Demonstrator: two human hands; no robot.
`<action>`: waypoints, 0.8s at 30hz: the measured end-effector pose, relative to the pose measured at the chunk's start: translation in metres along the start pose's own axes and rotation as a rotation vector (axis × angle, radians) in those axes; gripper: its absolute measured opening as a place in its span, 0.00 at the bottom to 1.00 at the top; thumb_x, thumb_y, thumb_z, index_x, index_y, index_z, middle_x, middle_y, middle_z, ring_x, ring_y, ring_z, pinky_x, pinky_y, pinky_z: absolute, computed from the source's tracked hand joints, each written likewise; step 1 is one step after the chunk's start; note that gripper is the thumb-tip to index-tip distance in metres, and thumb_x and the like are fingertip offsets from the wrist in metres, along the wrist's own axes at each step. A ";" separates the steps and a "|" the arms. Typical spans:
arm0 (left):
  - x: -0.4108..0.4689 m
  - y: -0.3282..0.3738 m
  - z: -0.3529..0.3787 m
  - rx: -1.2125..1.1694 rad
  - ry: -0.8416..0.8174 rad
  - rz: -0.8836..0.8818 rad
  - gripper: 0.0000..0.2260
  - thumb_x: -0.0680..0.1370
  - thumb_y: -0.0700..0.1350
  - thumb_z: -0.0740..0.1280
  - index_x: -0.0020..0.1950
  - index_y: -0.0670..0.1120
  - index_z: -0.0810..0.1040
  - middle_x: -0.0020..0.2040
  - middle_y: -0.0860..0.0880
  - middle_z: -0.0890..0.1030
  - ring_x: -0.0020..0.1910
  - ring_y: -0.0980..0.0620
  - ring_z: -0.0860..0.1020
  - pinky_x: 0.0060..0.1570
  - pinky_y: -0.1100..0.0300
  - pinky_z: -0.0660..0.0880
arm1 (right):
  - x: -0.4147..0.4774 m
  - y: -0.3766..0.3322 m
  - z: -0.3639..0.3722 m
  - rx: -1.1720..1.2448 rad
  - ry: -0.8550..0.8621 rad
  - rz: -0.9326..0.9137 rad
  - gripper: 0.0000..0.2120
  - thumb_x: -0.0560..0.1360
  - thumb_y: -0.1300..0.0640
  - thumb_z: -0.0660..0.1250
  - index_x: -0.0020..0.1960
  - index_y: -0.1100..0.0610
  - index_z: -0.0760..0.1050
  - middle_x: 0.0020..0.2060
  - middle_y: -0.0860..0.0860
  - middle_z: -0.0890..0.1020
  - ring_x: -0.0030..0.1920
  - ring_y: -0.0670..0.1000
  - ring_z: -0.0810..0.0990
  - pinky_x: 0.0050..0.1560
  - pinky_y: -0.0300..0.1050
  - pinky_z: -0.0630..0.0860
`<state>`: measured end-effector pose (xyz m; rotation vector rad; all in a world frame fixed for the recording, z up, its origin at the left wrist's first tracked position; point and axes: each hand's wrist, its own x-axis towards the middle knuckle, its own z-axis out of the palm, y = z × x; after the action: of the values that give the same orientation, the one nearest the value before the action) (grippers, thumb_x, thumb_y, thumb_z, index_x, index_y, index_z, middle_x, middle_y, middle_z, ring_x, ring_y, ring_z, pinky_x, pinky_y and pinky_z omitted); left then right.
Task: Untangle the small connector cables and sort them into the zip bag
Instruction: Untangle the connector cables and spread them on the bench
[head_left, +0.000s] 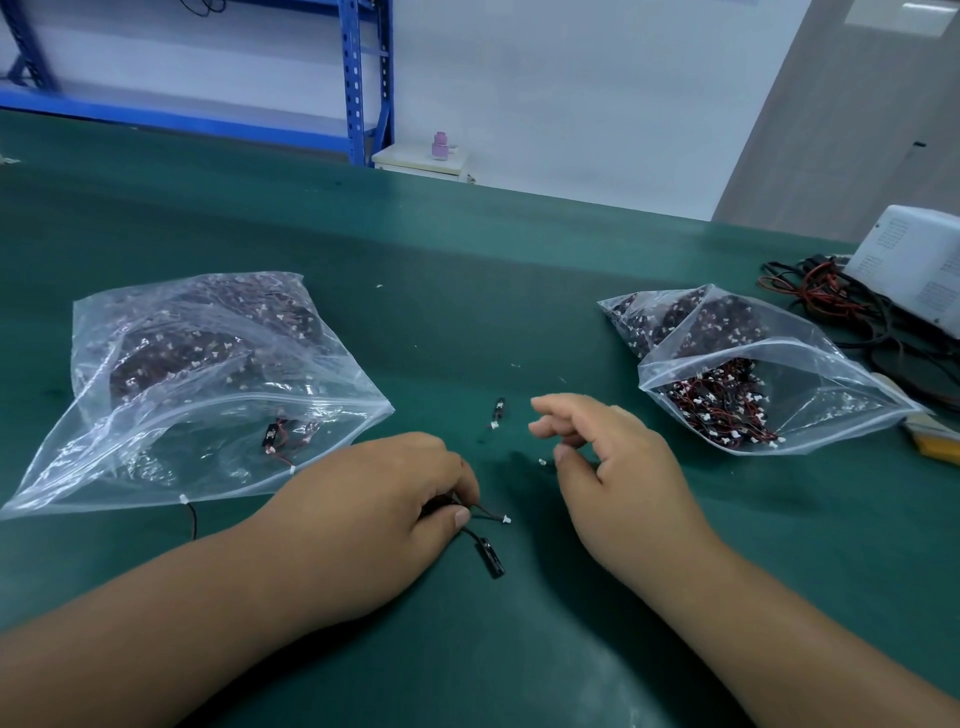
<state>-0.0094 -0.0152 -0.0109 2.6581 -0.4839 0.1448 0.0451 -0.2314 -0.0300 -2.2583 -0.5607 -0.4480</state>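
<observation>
My left hand (395, 499) pinches a small connector cable (491, 558) over the green mat (467, 312), near the left zip bag (208, 384). My right hand (613, 467) hovers, fingers loose, holding nothing (white box (914, 270) print unreadable).

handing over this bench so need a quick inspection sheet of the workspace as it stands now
surface: green mat, small white scraps scattered
job's things: left zip bag and right zip bag, both holding cables; loose cable between the hands
clutter: white box at right edge
hands: left hand pinches a connector cable; right hand open, holding nothing
cables: red and black leads tangled beside the box
surroundings: blue rack, white cabinet, pink bottle on it
</observation>
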 end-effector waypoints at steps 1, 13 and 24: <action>0.000 0.000 0.000 -0.013 0.003 -0.003 0.06 0.79 0.55 0.62 0.55 0.61 0.75 0.48 0.62 0.75 0.50 0.64 0.73 0.50 0.60 0.73 | -0.001 0.001 -0.002 -0.003 0.016 0.026 0.25 0.73 0.69 0.63 0.58 0.40 0.75 0.47 0.36 0.81 0.53 0.42 0.77 0.54 0.36 0.73; 0.003 -0.002 0.001 -0.044 0.022 -0.009 0.10 0.81 0.50 0.61 0.58 0.61 0.78 0.48 0.64 0.76 0.53 0.65 0.73 0.54 0.63 0.72 | 0.004 0.010 -0.016 -0.310 -0.155 0.225 0.11 0.74 0.51 0.72 0.35 0.48 0.73 0.35 0.44 0.75 0.38 0.44 0.74 0.43 0.47 0.74; 0.003 -0.001 -0.001 -0.074 0.052 0.014 0.03 0.77 0.55 0.64 0.50 0.60 0.76 0.45 0.63 0.76 0.48 0.63 0.74 0.48 0.61 0.73 | 0.010 0.014 -0.010 -0.026 -0.128 0.050 0.17 0.73 0.70 0.67 0.52 0.49 0.79 0.46 0.41 0.78 0.47 0.44 0.77 0.48 0.28 0.69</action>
<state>-0.0068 -0.0147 -0.0094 2.5722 -0.4811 0.1961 0.0598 -0.2446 -0.0272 -2.3325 -0.5648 -0.2892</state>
